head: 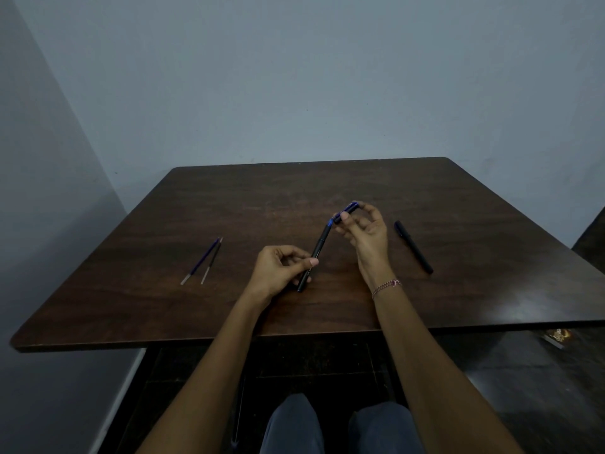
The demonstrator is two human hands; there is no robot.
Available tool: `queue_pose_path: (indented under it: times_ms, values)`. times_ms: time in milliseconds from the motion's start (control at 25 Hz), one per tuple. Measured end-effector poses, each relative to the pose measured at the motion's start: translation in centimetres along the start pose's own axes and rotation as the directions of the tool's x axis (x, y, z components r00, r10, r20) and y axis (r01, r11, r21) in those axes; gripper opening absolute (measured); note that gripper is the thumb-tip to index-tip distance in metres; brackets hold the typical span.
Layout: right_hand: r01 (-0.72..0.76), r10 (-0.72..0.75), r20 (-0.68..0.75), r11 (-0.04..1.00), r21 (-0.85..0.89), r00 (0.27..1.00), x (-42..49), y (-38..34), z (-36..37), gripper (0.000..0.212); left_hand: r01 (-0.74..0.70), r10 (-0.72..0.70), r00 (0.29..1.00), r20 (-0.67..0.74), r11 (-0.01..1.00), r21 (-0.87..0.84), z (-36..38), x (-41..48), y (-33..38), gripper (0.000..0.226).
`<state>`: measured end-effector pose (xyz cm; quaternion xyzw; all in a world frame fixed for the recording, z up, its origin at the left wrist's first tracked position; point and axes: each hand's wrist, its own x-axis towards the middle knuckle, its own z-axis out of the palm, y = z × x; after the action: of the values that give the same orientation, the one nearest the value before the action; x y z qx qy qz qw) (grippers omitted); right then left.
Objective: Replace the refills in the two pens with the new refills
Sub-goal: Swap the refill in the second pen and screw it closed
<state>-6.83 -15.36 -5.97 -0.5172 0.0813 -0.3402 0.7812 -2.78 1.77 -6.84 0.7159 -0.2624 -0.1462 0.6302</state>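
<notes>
Above the dark brown wooden table [294,185], your left hand [278,267] grips the lower end of the slim black pen [319,245], long axis running away and rightward. Your right hand [366,234] pinches the blue-black cap piece [347,209] at its far end; pull along that axis. The second black pen [414,247] lies just right of that hand; the two thin refills [209,260] lie well left, nearer your left hand.
</notes>
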Motion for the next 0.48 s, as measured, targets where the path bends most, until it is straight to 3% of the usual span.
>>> queue_pose_path:
  times_ms: [160,480]
  values:
    - [0.038,-0.035,-0.042,0.997,0.072,0.999,0.00,-0.23,-0.14,0.033,0.009,-0.009,1.000,0.006,1.000,0.023,0.03,0.05,-0.12,0.006]
    - [0.009,-0.001,0.079,0.995,-0.098,0.997,-0.23,0.09,0.11,0.030,0.003,-0.003,1.000,-0.002,0.999,0.036,-0.06,0.13,-0.34,0.007]
